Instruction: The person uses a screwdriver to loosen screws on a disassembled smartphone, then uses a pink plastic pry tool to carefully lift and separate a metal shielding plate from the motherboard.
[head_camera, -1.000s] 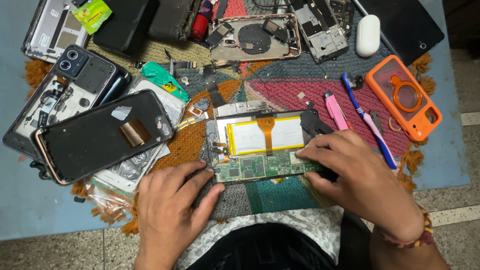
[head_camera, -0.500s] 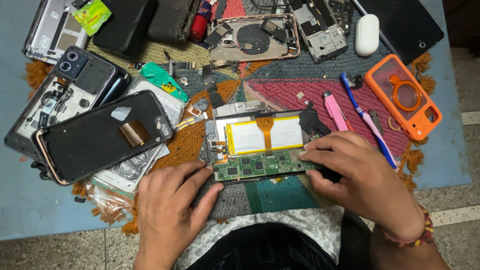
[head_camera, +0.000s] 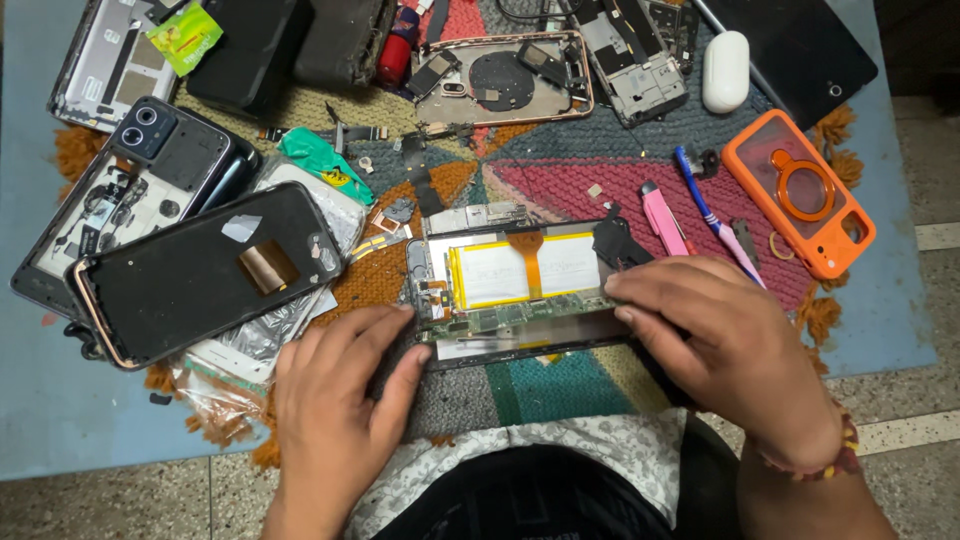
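Over the mat, both hands' fingers (head_camera: 640, 285) pinch the circuit board (head_camera: 515, 317).

Two hands (head_camera: 340, 400) (head_camera: 730, 345), one opened phone (head_camera: 520, 290), one orange case (head_camera: 800, 190), one white earbud case (head_camera: 725, 70), one pink cutter (head_camera: 662, 218)

A phone-repair bench: a colourful woven mat (head_camera: 560, 170) over a blue table (head_camera: 40, 420) is crowded with stripped phone frames (head_camera: 520, 75), a loose black back panel (head_camera: 200, 275), an orange phone case (head_camera: 800, 190), and a blue screwdriver (head_camera: 715, 215).
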